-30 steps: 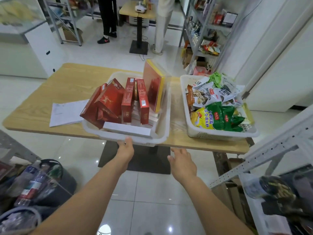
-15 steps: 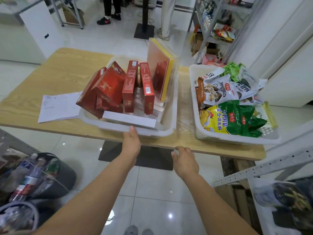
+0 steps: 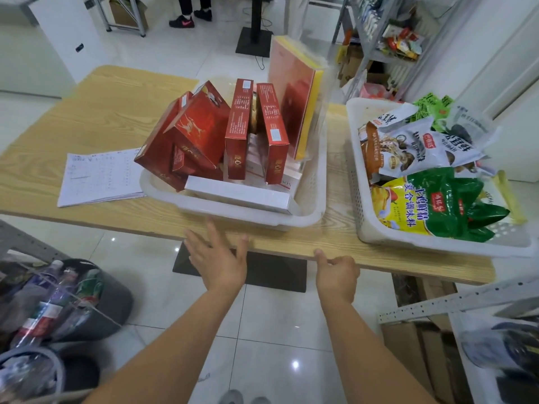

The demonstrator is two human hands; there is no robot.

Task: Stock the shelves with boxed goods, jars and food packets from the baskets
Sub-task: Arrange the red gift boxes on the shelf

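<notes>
Two white baskets sit side by side on the wooden table (image 3: 102, 118), and neither hand holds anything from them.

Head view: the box basket (image 3: 309, 220) is nearer the middle, packed with red boxes (image 3: 201, 132) standing and leaning. A tall red-and-yellow box (image 3: 294, 91) stands at its right side and a flat white box (image 3: 237, 196) lies along its near rim. The packet basket (image 3: 361, 170) stands to its right and is heaped with food packets, a green-and-yellow seasoning packet (image 3: 437, 205) nearest. The left hand (image 3: 217, 258) is spread wide with straight fingers, its fingertips over the table edge just short of the box basket. The right hand (image 3: 335, 275) is at the table edge with its fingers loosely curled and empty; I cannot tell whether it touches the wood. Printed sheets (image 3: 99, 176) lie left of the box basket.

This looks like the approach to a pick from the box basket. The next move probably calls for gripping the flat white box, or the basket rim, without toppling the leaning red boxes. The item then has to be carried to a shelf; a metal shelf rail (image 3: 455, 298) shows at lower right.
</notes>
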